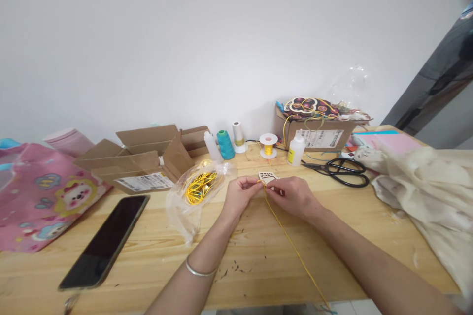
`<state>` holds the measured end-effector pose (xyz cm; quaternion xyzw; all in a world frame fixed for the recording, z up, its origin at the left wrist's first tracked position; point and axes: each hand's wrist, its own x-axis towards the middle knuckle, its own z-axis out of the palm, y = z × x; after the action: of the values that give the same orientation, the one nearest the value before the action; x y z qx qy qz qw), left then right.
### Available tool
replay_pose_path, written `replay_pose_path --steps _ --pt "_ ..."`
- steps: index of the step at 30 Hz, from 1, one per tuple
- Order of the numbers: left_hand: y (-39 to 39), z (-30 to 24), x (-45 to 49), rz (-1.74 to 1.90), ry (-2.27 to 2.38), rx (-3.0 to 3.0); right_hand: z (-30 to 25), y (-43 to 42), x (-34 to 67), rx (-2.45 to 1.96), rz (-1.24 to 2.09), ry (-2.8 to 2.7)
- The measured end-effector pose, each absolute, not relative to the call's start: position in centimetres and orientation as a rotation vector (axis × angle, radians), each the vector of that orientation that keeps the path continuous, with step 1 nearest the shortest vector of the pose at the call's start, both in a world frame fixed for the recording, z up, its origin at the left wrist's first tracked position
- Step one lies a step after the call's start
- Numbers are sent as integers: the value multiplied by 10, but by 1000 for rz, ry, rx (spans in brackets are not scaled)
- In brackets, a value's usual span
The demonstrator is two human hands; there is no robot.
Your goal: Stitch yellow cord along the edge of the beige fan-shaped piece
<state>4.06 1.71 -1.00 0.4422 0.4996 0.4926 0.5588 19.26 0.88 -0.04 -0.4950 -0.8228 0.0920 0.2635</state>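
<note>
Over a wooden table (258,256), my left hand (240,194) and my right hand (291,197) meet with fingers pinched on a thin yellow cord (291,243). The cord runs from the fingertips back toward the near table edge. Just beyond the fingertips lies a small pale cut-out wooden piece (268,175). A silver bangle (199,270) circles my left wrist. A clear plastic bag (195,189) with coiled yellow cord lies left of my left hand.
A dark phone (105,241) lies at the left front, with a pink cartoon bag (40,197) and open cardboard boxes (140,157) behind. Thread spools (225,144), a yellow cord reel (268,146), glue bottles (296,150), black scissors (342,171), a filled box (318,130) and cream fabric (428,187) stand around.
</note>
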Motion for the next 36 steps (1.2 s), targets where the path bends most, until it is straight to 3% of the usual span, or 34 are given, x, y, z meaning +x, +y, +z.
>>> replay_pose_path --steps 15,36 --pt "17 -6 40 1147 1166 1068 -8 14 191 -1368 380 -2148" --pt "15 -4 35 1018 1172 960 -7 16 197 -1311 317 -2132"
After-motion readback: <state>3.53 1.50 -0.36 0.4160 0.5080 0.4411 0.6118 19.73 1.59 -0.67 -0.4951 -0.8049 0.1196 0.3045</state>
